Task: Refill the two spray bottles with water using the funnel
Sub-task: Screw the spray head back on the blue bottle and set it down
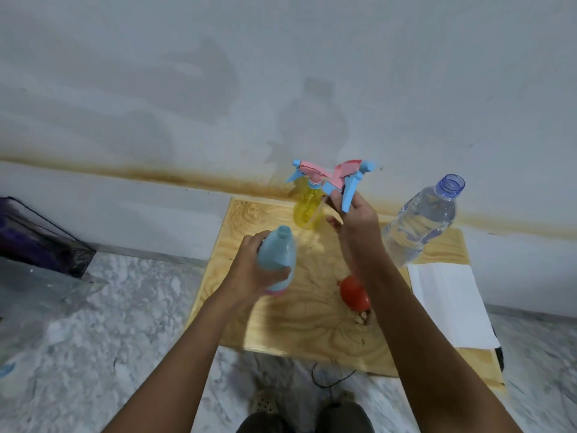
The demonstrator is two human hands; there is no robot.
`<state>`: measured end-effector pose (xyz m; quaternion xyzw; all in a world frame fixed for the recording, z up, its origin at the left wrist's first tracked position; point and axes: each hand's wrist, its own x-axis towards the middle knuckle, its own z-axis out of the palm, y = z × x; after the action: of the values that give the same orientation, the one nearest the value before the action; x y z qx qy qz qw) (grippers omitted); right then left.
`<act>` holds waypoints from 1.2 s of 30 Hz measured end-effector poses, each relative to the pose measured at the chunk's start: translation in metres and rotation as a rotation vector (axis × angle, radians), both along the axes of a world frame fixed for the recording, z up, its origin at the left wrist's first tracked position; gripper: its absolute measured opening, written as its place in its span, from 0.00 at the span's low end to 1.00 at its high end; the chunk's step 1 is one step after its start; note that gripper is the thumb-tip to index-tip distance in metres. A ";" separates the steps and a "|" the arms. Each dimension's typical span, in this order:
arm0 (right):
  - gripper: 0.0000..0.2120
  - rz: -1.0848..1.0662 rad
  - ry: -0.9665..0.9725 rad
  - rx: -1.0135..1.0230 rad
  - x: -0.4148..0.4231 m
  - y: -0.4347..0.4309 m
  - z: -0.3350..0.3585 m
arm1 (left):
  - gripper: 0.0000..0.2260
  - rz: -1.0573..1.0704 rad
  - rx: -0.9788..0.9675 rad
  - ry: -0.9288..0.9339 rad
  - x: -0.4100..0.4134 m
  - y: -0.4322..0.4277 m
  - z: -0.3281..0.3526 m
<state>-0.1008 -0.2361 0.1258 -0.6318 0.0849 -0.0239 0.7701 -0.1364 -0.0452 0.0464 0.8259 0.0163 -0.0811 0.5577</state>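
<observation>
Blue spray bottle: opaque body, no readable label or writing; neck uncapped and open, long axis tilted, mouth pointing up and away from the person. Contents cannot be told. Gripped around the body by the left hand, fingers wrapped on it, held above the counter.

Spray head: pink and blue, off its bottle, trigger pointing down; pinched in the right hand, lifted above and beyond the left hand. A thin dip tube seems to trail from it, blurred.

Yellow spray bottle: translucent, upright, pink and blue spray head fitted, nozzle pointing left; stands on the counter just beyond the right hand's fingers. Fill level unclear.

Water bottle: clear plastic, no cap, label not visible; mostly full of water, standing to the right of the right hand.

Funnel: red, lying on its side on the counter under the right forearm, near the person's side of the left hand.

White paper: blank sheet, on the counter to the right of the right forearm.
</observation>
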 end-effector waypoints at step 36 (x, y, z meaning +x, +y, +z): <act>0.12 0.157 -0.200 -0.176 -0.051 0.063 0.018 | 0.29 0.015 -0.116 -0.211 -0.037 0.023 0.066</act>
<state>-0.1515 -0.1727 0.1439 -0.6962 -0.0441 -0.0337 0.7157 -0.1732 -0.0227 0.1120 0.7962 -0.0409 0.0097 0.6036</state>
